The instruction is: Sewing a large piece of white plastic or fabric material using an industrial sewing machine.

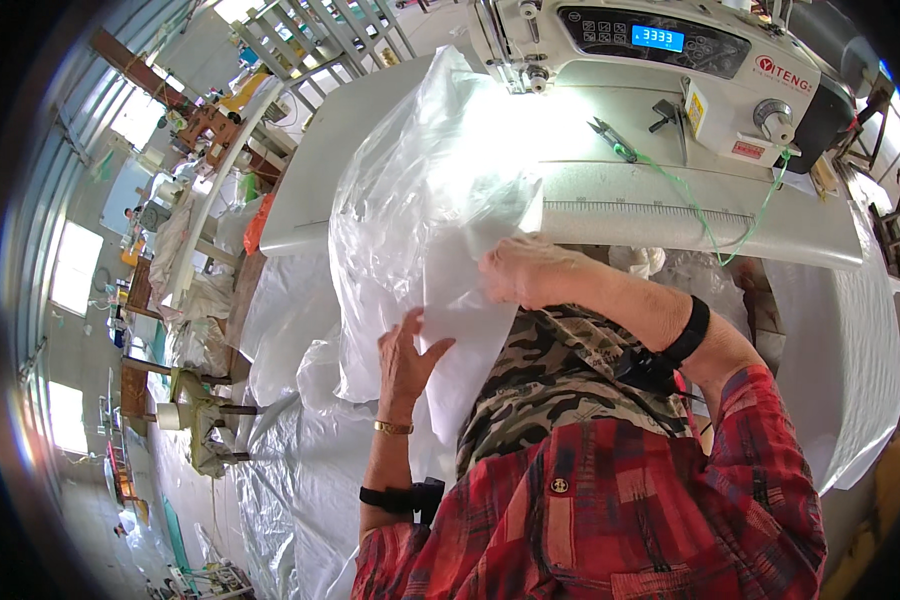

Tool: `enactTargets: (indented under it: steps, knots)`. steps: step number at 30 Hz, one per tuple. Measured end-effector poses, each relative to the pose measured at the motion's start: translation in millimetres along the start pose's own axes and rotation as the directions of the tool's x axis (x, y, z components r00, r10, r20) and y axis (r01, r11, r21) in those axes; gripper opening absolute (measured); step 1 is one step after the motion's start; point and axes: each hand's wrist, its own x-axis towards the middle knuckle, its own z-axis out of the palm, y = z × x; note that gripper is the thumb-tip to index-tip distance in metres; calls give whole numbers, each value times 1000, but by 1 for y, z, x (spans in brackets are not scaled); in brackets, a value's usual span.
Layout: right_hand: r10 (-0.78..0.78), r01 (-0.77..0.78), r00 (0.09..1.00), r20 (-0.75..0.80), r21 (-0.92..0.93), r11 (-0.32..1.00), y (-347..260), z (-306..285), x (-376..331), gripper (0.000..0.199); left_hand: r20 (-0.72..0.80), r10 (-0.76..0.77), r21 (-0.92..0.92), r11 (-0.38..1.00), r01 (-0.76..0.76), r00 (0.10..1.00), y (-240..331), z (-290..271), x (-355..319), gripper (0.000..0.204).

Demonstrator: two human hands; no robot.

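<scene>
A large sheet of clear plastic film [385, 220] drapes over the front of the sewing table [310, 150] and down toward my lap. White soft sheeting [462, 300] lies against it, between my hands. My right hand [532, 272] is closed on the edge of this white sheeting, its fingertips pinched together. Lower and to the left, my left hand [407, 360] rests against the sheeting with thumb and fingers apart. Beyond the film stands a white sewing machine [620, 60] with a lit display; its lamp glares on the plastic and hides detail there.
Thread snips [612, 140] on a green cord [685, 190] lie right of the film, beside a small black-handled tool [663, 115]. More plastic film [280, 490] heaps on the floor at left. White sheeting [840, 350] hangs at right. A metal rack [320, 40] stands behind the table.
</scene>
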Motion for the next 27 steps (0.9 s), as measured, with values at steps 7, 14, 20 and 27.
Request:
enactTargets:
  steps: [7,14,20,27]
  knots:
    - [-139,156,987,-79,281,947,-10,17,-50,14,187,182,38,981,-193,965,37,-75,-13,17]
    - [-209,178,977,42,377,909,-8,58,-103,12,288,212,-361,927,-99,934,81,-94,0,35]
    - [-85,81,995,46,78,994,27,85,-145,19,-283,226,187,966,-178,932,49,-45,41,25]
    - [59,-73,997,51,361,930,16,28,-138,25,-203,20,-386,917,-99,979,15,-48,56,11]
